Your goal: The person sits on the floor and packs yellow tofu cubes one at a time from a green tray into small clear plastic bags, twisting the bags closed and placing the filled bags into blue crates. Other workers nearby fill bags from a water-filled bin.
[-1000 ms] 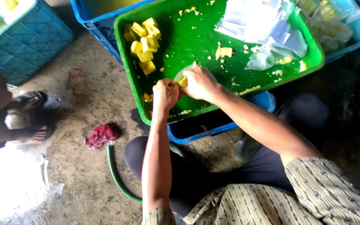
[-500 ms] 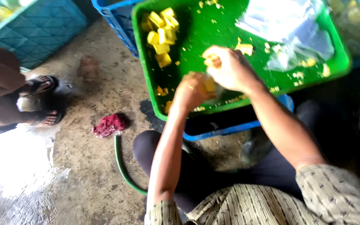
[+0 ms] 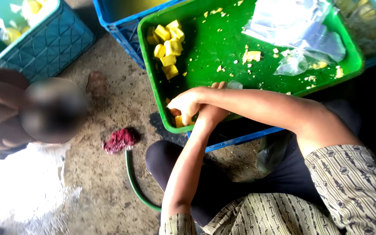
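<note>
A green tray [image 3: 153, 93] rests on a blue crate. It holds a pile of yellow chunks [image 3: 167, 41] at its far left, scattered crumbs and clear plastic bags [image 3: 299, 32]. My right hand [image 3: 189, 102] reaches across to the tray's near left corner, its fingers curled down onto a yellow chunk [image 3: 180, 122] there. My left hand [image 3: 216, 89] lies under the right forearm. Only its fingertips show, beside a small clear bag [image 3: 234, 85], and its grip is hidden.
A teal crate [image 3: 51, 43] with bagged yellow pieces stands at far left. Another person sits at left on the concrete floor. A red scrap [image 3: 119, 139] and a green hose [image 3: 133, 182] lie by my knee. A blue crate [image 3: 118, 19] stands behind the tray.
My right hand has swung from the tray's middle to its near left corner and now crosses over my left wrist. The left hand has stayed near the front rim.
</note>
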The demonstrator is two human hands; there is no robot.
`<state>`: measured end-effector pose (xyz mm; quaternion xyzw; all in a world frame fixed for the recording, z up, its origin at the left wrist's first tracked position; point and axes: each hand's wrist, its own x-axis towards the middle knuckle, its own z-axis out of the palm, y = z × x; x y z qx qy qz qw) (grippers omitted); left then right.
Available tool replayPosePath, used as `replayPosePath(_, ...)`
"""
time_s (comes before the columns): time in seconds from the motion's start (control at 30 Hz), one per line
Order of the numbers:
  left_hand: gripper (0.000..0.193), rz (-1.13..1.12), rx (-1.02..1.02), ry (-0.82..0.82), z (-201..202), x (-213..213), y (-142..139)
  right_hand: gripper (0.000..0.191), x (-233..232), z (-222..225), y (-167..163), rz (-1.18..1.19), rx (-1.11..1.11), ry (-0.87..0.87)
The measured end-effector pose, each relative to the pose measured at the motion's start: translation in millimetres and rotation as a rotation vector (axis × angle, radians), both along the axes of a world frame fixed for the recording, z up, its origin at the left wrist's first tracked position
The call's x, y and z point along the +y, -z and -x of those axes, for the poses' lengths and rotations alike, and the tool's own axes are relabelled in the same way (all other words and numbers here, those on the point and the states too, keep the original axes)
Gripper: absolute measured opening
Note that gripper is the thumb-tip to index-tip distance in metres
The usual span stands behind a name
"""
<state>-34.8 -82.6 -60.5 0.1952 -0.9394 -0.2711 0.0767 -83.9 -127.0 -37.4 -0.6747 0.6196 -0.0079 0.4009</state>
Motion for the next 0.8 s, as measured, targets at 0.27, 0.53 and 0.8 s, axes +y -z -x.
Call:
replayPosePath(0.27, 0.035, -0.108, 0.021, 0.033, -20, -16, -6, 0.043, 75, 95, -102, 0.406, -0.437, 0.292)
replayPosePath(0.53, 0.035, -0.376, 0.175, 0.067, -20, -46, 2, 0.029, 166, 60, -40, 0.306, -0.318, 0.804)
replayPosePath(0.8, 0.052, -0.469, 0.358, -0.058, -13, -34, 0, 0.043, 177, 33, -22, 0.561, -0.185, 0.842)
